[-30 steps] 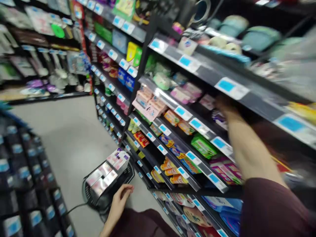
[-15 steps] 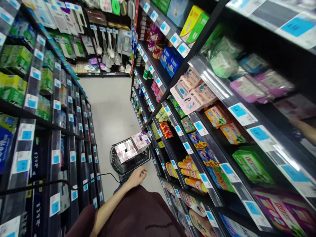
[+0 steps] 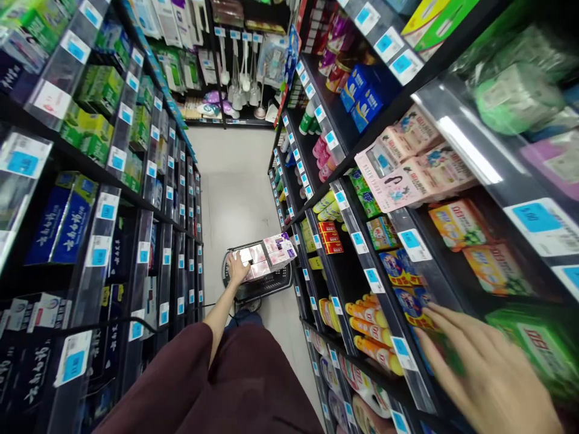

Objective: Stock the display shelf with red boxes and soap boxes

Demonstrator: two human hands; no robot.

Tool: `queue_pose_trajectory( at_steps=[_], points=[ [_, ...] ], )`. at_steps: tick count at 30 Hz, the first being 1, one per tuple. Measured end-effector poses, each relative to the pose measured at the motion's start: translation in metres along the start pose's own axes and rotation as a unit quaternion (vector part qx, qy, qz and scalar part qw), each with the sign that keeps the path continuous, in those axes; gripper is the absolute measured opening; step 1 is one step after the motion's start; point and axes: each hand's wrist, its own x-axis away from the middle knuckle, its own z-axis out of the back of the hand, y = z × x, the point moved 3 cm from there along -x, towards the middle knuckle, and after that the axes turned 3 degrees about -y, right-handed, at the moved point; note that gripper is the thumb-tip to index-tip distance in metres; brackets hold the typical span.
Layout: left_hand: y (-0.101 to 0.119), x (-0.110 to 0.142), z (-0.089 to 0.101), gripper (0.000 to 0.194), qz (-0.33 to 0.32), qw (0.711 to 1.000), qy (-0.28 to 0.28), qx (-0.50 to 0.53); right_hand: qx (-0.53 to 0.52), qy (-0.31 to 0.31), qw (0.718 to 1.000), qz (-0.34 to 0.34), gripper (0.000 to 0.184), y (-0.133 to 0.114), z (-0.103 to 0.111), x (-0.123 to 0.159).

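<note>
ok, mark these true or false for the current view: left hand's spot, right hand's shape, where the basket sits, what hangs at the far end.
1. The left hand is at the boxes in the basket. True.
2. The right hand is clenched into a fist. False: its fingers are extended.
3. The basket sits on a shelf. False: it is on the floor.
4. Long-handled tools hang at the aisle's far end. True.

a shop aisle, with price-tagged shelves (image 3: 409,241) of boxed goods (image 3: 94,138)
</note>
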Motion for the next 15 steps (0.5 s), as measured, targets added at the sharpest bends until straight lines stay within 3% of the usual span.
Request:
queue_pose_trajectory(
  at_steps=[6, 10, 15],
  points=[
    [0.003, -0.046, -0.005, 0.079, -0.010, 0.997, -0.052, -0.056, -0.007, -0.061, 0.997, 0.053, 0.039, -0.017, -0.052, 0.030],
    [0.010, -0.062, -0.014, 0.065, -0.024, 0.991, -0.089, -0.093, 0.025, -0.087, 0.988, 0.122, 0.036, -0.026, -0.073, 0.060],
    [0.012, -0.067, -0.019, 0.049, -0.053, 0.983, -0.107, -0.136, 0.037, -0.103, 0.985, 0.134, 0.034, -0.029, -0.090, 0.094]
  ],
)
